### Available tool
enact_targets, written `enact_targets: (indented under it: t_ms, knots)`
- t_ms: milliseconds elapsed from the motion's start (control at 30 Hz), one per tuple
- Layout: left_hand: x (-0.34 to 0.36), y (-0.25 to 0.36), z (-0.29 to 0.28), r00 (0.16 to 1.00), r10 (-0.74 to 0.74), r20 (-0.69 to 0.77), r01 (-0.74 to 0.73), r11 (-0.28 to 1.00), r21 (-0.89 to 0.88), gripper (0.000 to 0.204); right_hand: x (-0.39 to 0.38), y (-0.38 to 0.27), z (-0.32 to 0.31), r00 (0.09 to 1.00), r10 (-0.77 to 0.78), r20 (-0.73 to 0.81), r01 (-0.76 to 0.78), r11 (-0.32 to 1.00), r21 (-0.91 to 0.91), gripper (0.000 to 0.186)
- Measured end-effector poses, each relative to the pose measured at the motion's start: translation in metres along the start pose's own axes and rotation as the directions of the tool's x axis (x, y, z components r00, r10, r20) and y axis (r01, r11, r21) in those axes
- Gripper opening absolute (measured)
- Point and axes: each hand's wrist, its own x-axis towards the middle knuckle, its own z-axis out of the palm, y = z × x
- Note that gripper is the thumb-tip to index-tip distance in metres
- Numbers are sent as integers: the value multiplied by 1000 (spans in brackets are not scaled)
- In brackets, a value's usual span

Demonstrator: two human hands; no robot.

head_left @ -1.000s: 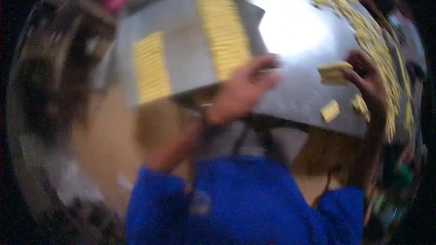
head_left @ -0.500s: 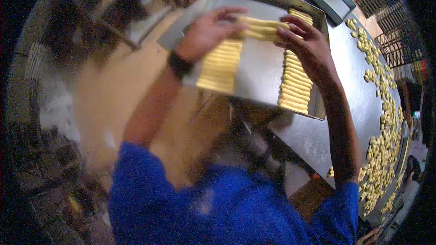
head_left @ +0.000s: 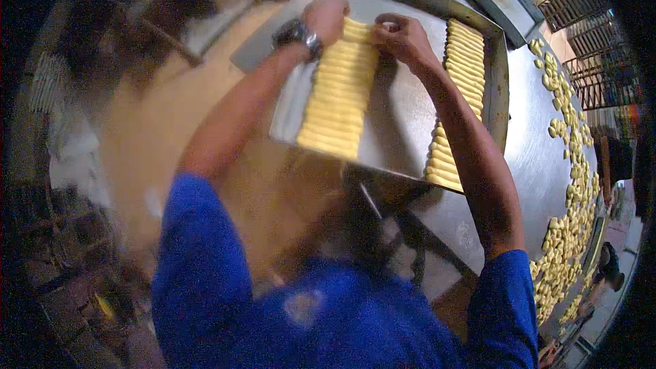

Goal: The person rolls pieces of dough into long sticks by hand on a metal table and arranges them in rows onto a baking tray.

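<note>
Both hands — left hand [head_left: 326, 19], right hand [head_left: 403, 37] — pinched on far end of dough row [head_left: 339, 92]. Tray [head_left: 400, 116] overhangs desk [head_left: 540, 157] edge — could tip.

One head-worn fisheye view looks steeply down (edges bowed) over the metal tray [head_left: 410, 130] at the table's [head_left: 547, 157] near edge.

dough sticks [head_left: 339, 89] — pale yellow, short, laid crosswise side by side in a long row | on metal tray [head_left: 403, 116] — shallow, grey, rimmed | row's far end lies under both hands, touching them
</note>
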Motion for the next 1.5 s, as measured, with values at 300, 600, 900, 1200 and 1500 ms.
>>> enact_targets:
  t_ms: [300, 600, 900, 1200, 1500]
  knots:
    - [11, 3, 6, 979, -43, 197, 6, 983, 184, 22, -2, -4, -3, 985, -144, 92, 169, 912, -375, 30]
    - [-41, -5, 0, 937, 257, 236, -250, 966, -61, 57, -64, 8, -9, 829, -429, 358, 550, 512, -660, 61]
    - [-38, -15, -11, 904, 316, 289, -133, 849, -512, 60, -66, -7, -14, 980, -194, 36, 197, 944, -266, 46]
    - [-53, -7, 16, 854, 264, 448, -345, 932, 110, 68, -60, 2, 2, 945, -311, 105, 321, 812, -487, 50]
    - [-34, 0, 11, 965, 260, -26, -261, 964, -48, 58, -133, -41, -90, 959, -283, 18, 278, 921, -273, 59]
